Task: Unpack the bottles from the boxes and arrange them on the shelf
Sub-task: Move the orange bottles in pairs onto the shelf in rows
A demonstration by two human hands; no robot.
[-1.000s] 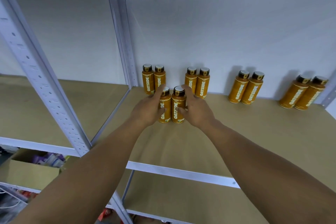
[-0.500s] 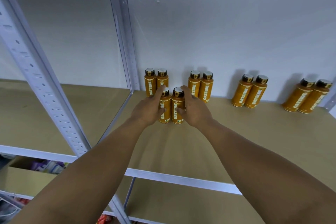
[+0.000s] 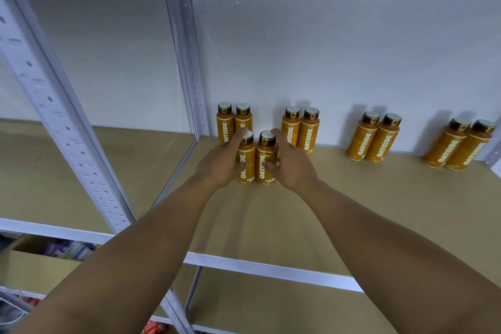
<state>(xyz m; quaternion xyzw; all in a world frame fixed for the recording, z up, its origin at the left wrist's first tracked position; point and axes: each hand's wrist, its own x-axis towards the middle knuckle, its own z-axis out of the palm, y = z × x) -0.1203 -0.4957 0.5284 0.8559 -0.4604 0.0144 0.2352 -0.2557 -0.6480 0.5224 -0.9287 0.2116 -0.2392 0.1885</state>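
front bottles (image 3: 267,161) between left hand (image 3: 221,164) and right hand (image 3: 292,167): amber orange, white lettering, dark brown caps with pale tops | back bottles (image 3: 309,130) beyond the hands: same | shelf board (image 3: 352,211) under the hands: plain tan | post (image 3: 54,106) left of left hand: pale grey, rows of punched holes | wall (image 3: 325,49): white | box (image 3: 35,266) below left hand: brown
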